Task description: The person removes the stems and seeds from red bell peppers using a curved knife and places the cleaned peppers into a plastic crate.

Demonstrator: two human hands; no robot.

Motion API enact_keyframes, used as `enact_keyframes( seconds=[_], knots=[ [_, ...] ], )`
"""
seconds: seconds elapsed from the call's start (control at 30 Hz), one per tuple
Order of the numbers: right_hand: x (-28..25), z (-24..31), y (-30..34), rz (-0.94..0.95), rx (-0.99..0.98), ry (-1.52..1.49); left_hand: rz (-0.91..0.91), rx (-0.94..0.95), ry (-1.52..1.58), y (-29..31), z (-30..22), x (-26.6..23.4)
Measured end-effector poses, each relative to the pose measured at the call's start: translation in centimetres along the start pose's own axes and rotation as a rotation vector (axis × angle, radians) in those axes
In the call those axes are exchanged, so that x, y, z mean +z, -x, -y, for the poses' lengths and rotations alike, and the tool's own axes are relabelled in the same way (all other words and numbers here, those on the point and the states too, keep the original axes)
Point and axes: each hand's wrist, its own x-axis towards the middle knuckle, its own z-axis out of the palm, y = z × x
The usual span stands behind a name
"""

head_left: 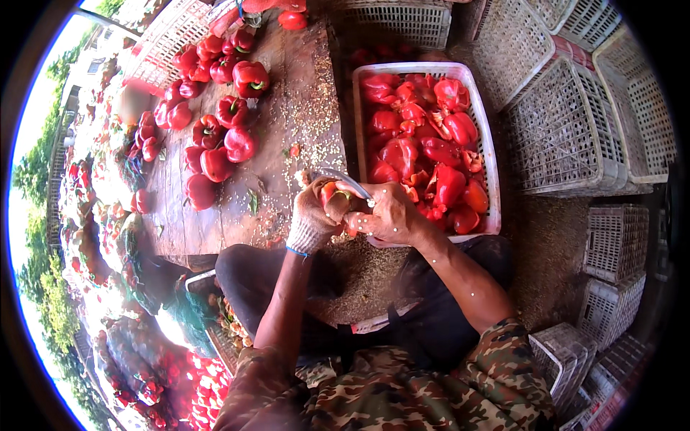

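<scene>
My left hand, in a whitish knitted glove, is closed round a red bell pepper that mostly hides behind the fingers. Closed beside it, my right hand grips a curved grey metal tool, which looks like a curved knife and arches over the pepper. Both hands meet above the near right corner of the wooden table. Just right of them stands a pale plastic crate filled with opened red peppers. Whole red bell peppers lie on the table's left part.
Pale seeds and bits of leaf litter the tabletop. Stacked plastic crates stand at the right, with smaller crates nearer. Net sacks of peppers heap up at the left. A crate of scraps sits beside my left leg.
</scene>
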Motion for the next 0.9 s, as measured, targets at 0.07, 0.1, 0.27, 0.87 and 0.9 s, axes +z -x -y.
enact_keyframes(
  seconds=[0.07, 0.1, 0.27, 0.87, 0.9],
  knots=[
    [-0.2, 0.1, 0.2, 0.027, 0.147, -0.124, -0.001, -0.062, 0.142, -0.4, -0.3, -0.1],
    [-0.7, 0.1, 0.2, 0.032, 0.157, -0.084, -0.003, -0.129, 0.218, -0.5, -0.5, 0.0],
    [-1.8, 1.6, 0.0, 0.104, 0.32, -0.506, -0.005, -0.078, 0.528, -0.9, 4.3, 0.4],
    [-3.4, -1.2, -0.1, -0.642, 0.277, -0.722, -0.616, -0.384, 1.508, -7.2, 1.8, 1.1],
    [-5.6, -1.4, 0.2, -0.631, 0.237, -0.482, -0.6, -0.371, 1.552, -7.8, 2.0, 0.2]
  ],
)
